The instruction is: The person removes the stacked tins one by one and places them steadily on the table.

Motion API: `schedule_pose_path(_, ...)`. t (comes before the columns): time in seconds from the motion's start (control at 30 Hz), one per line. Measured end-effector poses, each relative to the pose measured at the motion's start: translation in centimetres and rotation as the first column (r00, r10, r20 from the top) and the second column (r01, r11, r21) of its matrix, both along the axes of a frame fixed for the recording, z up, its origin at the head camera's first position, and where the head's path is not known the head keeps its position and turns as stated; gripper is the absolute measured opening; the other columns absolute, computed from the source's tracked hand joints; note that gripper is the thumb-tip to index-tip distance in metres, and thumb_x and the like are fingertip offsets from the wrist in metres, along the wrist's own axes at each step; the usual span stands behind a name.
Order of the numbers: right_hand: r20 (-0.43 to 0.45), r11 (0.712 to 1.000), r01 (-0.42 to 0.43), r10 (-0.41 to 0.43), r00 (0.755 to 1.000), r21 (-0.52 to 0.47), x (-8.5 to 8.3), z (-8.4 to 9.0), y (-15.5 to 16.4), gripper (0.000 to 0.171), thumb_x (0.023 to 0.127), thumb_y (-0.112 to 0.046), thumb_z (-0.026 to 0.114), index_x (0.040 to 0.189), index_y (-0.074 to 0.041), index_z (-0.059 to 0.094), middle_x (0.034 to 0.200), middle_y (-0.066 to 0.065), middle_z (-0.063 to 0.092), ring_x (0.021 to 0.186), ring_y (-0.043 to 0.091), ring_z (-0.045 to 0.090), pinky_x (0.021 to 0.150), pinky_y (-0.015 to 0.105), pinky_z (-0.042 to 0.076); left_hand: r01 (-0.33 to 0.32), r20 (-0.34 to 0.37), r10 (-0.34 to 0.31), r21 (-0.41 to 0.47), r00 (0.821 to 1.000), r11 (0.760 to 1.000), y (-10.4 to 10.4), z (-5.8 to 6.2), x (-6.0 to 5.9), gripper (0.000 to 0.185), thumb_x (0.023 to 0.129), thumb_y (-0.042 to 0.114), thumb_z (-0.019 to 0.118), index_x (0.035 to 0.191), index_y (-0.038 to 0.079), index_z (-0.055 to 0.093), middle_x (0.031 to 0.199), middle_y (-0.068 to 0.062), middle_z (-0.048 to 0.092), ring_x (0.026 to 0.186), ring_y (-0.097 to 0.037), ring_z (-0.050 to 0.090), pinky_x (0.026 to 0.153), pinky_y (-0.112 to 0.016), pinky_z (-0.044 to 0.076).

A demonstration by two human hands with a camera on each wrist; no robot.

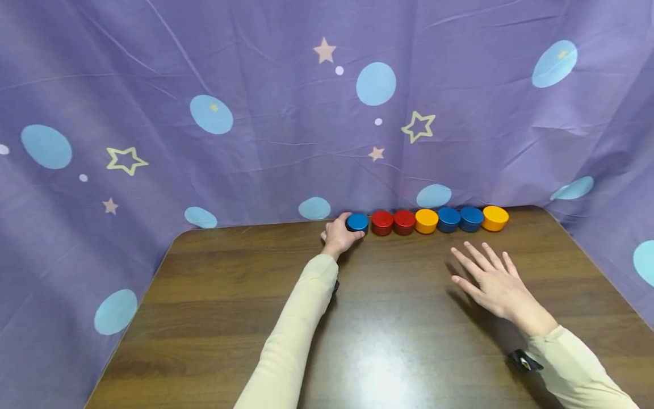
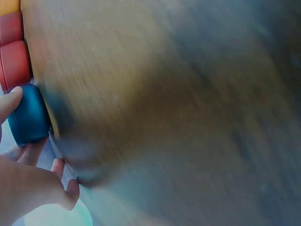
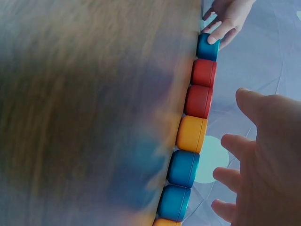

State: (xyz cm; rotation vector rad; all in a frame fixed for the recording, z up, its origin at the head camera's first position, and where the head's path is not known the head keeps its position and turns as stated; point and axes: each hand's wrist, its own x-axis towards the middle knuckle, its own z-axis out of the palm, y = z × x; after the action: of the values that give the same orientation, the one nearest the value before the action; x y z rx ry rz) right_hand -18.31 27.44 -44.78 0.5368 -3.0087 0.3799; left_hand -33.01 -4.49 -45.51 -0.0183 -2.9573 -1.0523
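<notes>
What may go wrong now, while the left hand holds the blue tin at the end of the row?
The blue tin seems to touch the red tin, so a push from the left hand may shift the row. The row stands at the table's back edge; a tin could slip off against the cloth.

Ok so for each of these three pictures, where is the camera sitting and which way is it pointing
Head: on the person's head, facing forward and down over the table to the row of tins at the purple cloth; both sleeved arms show, left hand in a grip on the blue tin, right hand open.
Left wrist: beside the left hand, close on the blue tin; fingers and thumb show.
Right wrist: behind the right hand, along the row; its fingers show.
Shared: all three see the blue tin.
</notes>
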Motion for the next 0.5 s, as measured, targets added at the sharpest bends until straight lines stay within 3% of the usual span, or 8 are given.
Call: schedule_pose_path(0.5,0.019,0.999,0.032,-0.032,0.999,-0.005,-0.21,0.70,-0.35,0.063,0.101,-0.050,0.041,0.153,-0.017,0.028,0.153,0.021,0.025,0.138,0.049,0.014,0.104,0.070,0.004,0.003,0.016,-0.003,0.005,1.000,1.000,0.29,0.44,-0.77,0.070,0.079,0.031,0.080,0.140,0.017,0.050,0.135,-0.011,0.055,0.122,-0.037,0.044,0.096,-0.052,0.029)
